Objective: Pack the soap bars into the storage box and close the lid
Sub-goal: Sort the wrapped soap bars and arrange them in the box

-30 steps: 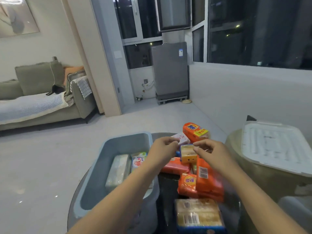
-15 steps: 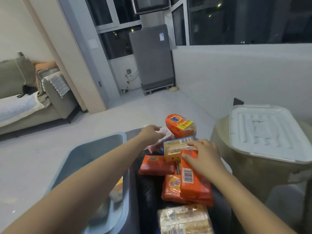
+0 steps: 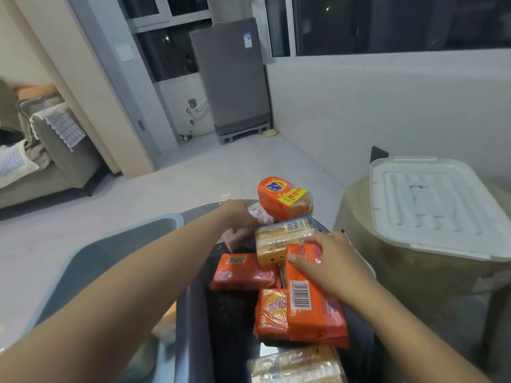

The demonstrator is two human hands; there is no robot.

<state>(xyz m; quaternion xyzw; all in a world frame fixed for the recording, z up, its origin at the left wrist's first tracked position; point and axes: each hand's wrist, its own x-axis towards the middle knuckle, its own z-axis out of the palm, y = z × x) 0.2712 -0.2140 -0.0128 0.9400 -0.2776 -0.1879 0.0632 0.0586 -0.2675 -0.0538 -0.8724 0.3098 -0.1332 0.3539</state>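
A grey-blue storage box (image 3: pixel 91 261) stands open at the left of a dark round table. Several wrapped soap bars lie in a heap to its right. My left hand (image 3: pixel 237 214) reaches over the box's corner and grips a pink-and-white soap bar (image 3: pixel 243 233). My right hand (image 3: pixel 331 261) rests on the heap, its fingers on a yellow multi-pack (image 3: pixel 279 241) and its thumb on an orange bar (image 3: pixel 307 294). An orange Tide pack (image 3: pixel 284 197) sits at the far end. The white lid (image 3: pixel 437 205) lies on a covered stool at the right.
A red bar (image 3: pixel 243 272), an orange pack (image 3: pixel 271 313) and a pale yellow pack (image 3: pixel 296 366) fill the dark table (image 3: pixel 232 327). The beige-covered stool (image 3: pixel 414 286) stands close on the right. A sofa (image 3: pixel 41 150) is far left, a grey appliance (image 3: pixel 232 76) by the wall.
The view swung right and down. My left hand moved out past the box to the pink-and-white bar. My right hand set the yellow pack down and now lies on the heap.
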